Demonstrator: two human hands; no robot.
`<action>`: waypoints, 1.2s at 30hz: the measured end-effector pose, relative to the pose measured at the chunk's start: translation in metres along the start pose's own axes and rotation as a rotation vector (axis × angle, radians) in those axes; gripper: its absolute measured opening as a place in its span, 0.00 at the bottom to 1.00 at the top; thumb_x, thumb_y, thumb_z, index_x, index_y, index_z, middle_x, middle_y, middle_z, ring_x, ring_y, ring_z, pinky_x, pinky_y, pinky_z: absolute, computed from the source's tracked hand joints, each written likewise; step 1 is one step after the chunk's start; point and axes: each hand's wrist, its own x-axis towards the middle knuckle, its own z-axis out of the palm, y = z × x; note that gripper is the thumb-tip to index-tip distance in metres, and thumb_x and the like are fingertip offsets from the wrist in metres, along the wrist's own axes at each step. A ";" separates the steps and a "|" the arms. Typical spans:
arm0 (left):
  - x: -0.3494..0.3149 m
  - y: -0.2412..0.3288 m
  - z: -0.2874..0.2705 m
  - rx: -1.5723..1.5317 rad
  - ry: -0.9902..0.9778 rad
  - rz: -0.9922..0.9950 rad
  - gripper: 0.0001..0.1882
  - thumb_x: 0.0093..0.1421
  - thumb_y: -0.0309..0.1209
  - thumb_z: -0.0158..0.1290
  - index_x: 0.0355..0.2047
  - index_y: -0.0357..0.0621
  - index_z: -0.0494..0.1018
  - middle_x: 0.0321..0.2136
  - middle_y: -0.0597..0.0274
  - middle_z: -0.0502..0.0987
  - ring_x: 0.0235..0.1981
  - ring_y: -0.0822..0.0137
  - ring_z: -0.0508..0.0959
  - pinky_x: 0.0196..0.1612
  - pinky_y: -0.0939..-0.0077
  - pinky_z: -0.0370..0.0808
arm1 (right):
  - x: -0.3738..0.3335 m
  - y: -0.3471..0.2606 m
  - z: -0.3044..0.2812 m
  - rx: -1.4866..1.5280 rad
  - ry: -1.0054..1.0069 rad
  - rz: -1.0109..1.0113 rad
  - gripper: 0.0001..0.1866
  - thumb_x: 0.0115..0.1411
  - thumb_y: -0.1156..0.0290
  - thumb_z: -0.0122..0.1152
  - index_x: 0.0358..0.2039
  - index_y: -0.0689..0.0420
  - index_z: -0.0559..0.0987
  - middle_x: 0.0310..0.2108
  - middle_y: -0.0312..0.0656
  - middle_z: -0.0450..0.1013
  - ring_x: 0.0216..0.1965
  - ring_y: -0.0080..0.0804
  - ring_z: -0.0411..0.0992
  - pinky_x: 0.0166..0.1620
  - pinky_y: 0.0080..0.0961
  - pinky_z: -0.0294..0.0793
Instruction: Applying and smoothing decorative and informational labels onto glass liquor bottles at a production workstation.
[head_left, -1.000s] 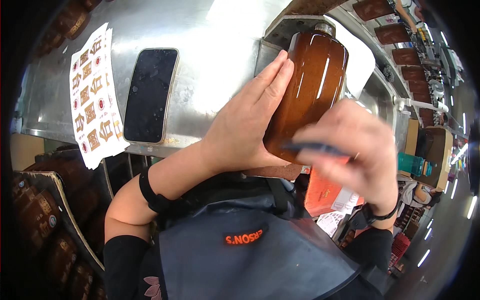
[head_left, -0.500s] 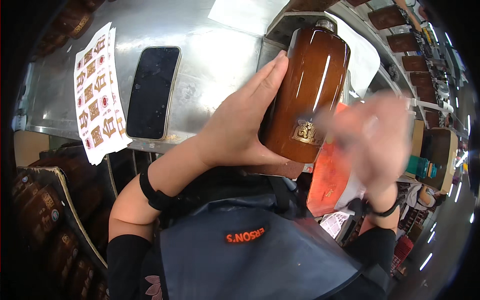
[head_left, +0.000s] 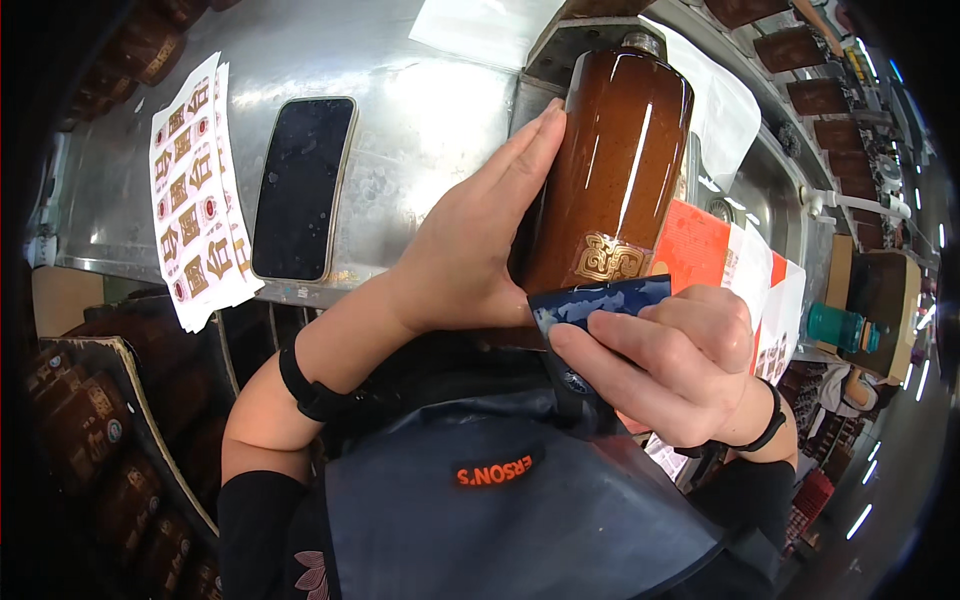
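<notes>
Nearest is the dark apron, and just beyond it the right hand has its fingers clenched on a flat blue piece, pinched between thumb and fingertips. A moment ago this hand was a blur beside the brown bottle; now it is sharp, drawn in toward the apron, and the blue piece lies across the view of the bottle's base end, just below a gold mark. I take that to mean the work is centred on this mark, which now shows almost whole and looks flat on the glaze; whether the blue piece touches the bottle I cannot tell. The bottle lies with its base toward the person and its neck pointing away, in the same place as before. Along its left side rests the left hand, fingers outstretched against the bottle and thumb near the base, bracing more than gripping, it seems. Red and white packaging is right of the bottle, more of it in view than a moment ago. To the left, a black phone and printed sheets lie on the metal table. Farther off, a metal bracket stands by the neck, and more brown bottles line the far right
</notes>
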 end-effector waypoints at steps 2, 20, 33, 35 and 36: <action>0.002 0.002 0.000 -0.061 0.000 -0.019 0.72 0.31 0.54 0.74 0.68 0.31 0.45 0.65 0.35 0.54 0.66 0.42 0.59 0.66 0.61 0.61 | 0.006 0.004 -0.010 -0.053 -0.056 0.132 0.24 0.32 0.65 0.59 0.35 0.53 0.85 0.32 0.30 0.74 0.31 0.24 0.67 0.33 0.20 0.61; 0.002 0.007 -0.008 -0.091 -0.037 -0.063 0.66 0.36 0.42 0.74 0.68 0.31 0.44 0.65 0.36 0.57 0.65 0.42 0.61 0.65 0.62 0.62 | -0.014 -0.010 -0.001 0.118 -0.039 0.227 0.19 0.41 0.73 0.62 0.37 0.50 0.86 0.30 0.29 0.74 0.33 0.30 0.66 0.39 0.29 0.61; 0.004 0.001 -0.002 -0.148 -0.119 -0.032 0.66 0.39 0.37 0.73 0.68 0.28 0.39 0.64 0.35 0.58 0.65 0.44 0.60 0.66 0.61 0.60 | -0.039 -0.024 0.014 0.223 0.095 0.115 0.18 0.41 0.69 0.61 0.36 0.47 0.84 0.33 0.29 0.74 0.35 0.26 0.68 0.37 0.31 0.64; 0.005 0.004 0.001 -0.161 -0.136 -0.071 0.68 0.37 0.40 0.74 0.68 0.29 0.39 0.65 0.35 0.54 0.67 0.42 0.57 0.67 0.58 0.58 | -0.021 -0.025 0.002 0.533 -0.019 0.243 0.16 0.39 0.70 0.65 0.33 0.49 0.84 0.32 0.30 0.74 0.35 0.28 0.69 0.36 0.27 0.65; 0.002 0.005 -0.002 -0.147 -0.144 -0.075 0.68 0.37 0.40 0.74 0.68 0.29 0.39 0.65 0.35 0.54 0.67 0.42 0.57 0.67 0.58 0.58 | -0.014 -0.009 0.007 0.629 -0.039 0.308 0.15 0.39 0.71 0.67 0.33 0.50 0.84 0.32 0.31 0.74 0.34 0.27 0.69 0.37 0.26 0.65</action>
